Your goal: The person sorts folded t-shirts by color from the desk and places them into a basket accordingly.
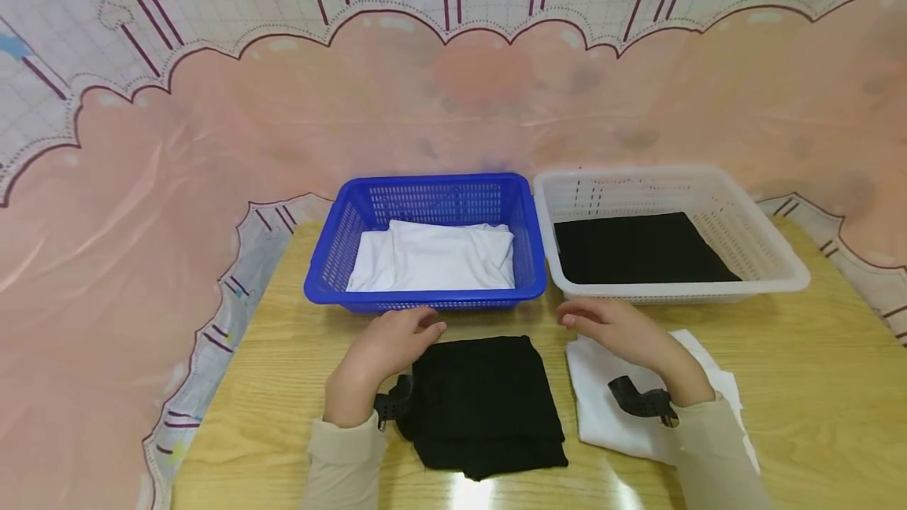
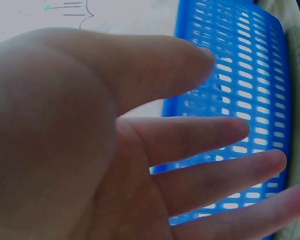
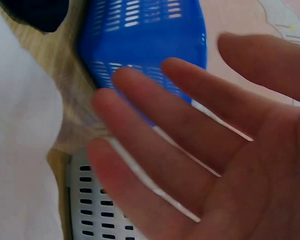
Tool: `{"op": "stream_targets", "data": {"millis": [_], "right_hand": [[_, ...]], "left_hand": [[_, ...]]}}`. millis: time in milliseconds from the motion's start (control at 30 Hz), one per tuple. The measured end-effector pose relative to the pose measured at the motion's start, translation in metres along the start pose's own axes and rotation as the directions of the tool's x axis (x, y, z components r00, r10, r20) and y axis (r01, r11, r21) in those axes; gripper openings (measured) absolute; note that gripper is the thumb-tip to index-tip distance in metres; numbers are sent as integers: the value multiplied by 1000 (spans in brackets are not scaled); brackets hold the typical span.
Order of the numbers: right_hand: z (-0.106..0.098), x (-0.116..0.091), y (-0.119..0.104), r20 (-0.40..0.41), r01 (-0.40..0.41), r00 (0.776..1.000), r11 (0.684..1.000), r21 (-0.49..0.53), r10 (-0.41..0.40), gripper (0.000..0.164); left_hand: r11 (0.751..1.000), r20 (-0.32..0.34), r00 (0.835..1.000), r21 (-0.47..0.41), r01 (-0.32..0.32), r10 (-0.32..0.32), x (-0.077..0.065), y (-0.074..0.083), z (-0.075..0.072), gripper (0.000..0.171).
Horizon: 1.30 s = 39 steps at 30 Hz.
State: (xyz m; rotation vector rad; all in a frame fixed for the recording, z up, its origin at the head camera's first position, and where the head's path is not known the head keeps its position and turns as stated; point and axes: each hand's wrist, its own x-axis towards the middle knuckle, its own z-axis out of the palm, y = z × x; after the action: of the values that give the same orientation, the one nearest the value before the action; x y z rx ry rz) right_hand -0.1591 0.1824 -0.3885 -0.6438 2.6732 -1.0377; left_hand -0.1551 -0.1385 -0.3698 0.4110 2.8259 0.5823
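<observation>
My left hand (image 1: 393,341) hovers over the upper left corner of a folded black cloth (image 1: 489,404), in front of a blue basket (image 1: 425,297). Its fingers (image 2: 205,140) are spread and hold nothing in the left wrist view. Over a folded white cloth (image 1: 623,408) is my right hand (image 1: 612,329), close to the front rim of a white basket (image 1: 680,288); the right wrist view shows its fingers (image 3: 175,115) loosely straight with nothing in them. White folded fabric (image 1: 446,256) lies inside the blue basket, and black fabric (image 1: 638,249) inside the white one.
Both baskets stand side by side at the back of a wooden table (image 1: 255,400), their rims nearly meeting. A patterned pink and white sheet (image 1: 453,101) hangs behind them and covers the left side. Each wrist wears a black strap with a small camera (image 1: 641,400).
</observation>
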Motion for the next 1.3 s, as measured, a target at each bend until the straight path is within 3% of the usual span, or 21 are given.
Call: {"op": "stream_targets", "data": {"millis": [200, 367, 600, 900, 1133, 1300], "right_hand": [[10, 5, 3, 126, -17, 992, 999, 32, 12, 38], [18, 8, 3, 161, -46, 986, 998, 39, 39, 37], [30, 11, 0, 242, -69, 968, 997, 37, 58, 40], [43, 13, -6, 296, -40, 955, 999, 24, 31, 45], [47, 17, -9, 284, -48, 958, 999, 5, 45, 48], [48, 19, -10, 281, -31, 959, 999, 11, 26, 50]], "left_hand": [[1000, 7, 1000, -12, 8, -8, 1, -6, 4, 36], [999, 20, 999, -34, 29, -28, 0, -10, 6, 38], [982, 163, 981, -143, 125, -101, 1, -20, 16, 58], [986, 155, 978, -62, 152, -141, 4, -25, 21, 65], [998, 148, 987, 7, 63, -64, 8, -19, 26, 65], [997, 147, 987, -19, 71, -67, 10, -17, 27, 68]]}}
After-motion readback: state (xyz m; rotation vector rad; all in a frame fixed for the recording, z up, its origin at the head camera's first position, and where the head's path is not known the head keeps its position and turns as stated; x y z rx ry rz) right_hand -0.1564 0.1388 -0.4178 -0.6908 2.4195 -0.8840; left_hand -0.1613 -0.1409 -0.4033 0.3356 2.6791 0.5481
